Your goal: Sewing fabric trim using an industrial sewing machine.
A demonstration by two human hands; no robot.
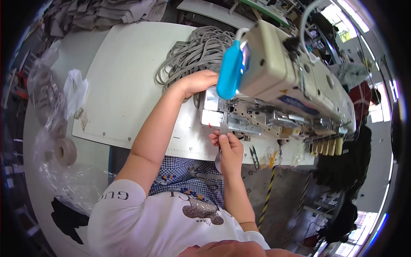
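A cream industrial sewing machine [274, 64] stands at the right of the white table. My right hand [230, 152] is at its front edge, thumb and fingers pinching a grey fabric strip [224, 127]. The strip lies over the metal sewing bed [212, 118], and a loose end hangs below the hand. My left hand [199, 82] reaches to the far side of the bed, beside a heap of grey fabric strips [192, 53]. Its fingertips are hidden behind a blue lamp-like attachment [230, 70] on the machine head, so its grip does not show.
Thread snips [254, 157] lie at the table's front edge, right of my right hand. Grey cloth pieces [98, 13] are stacked at the far left. A tape roll [66, 151], clear plastic wrap [45, 111] and a white cloth [76, 92] sit on the left side.
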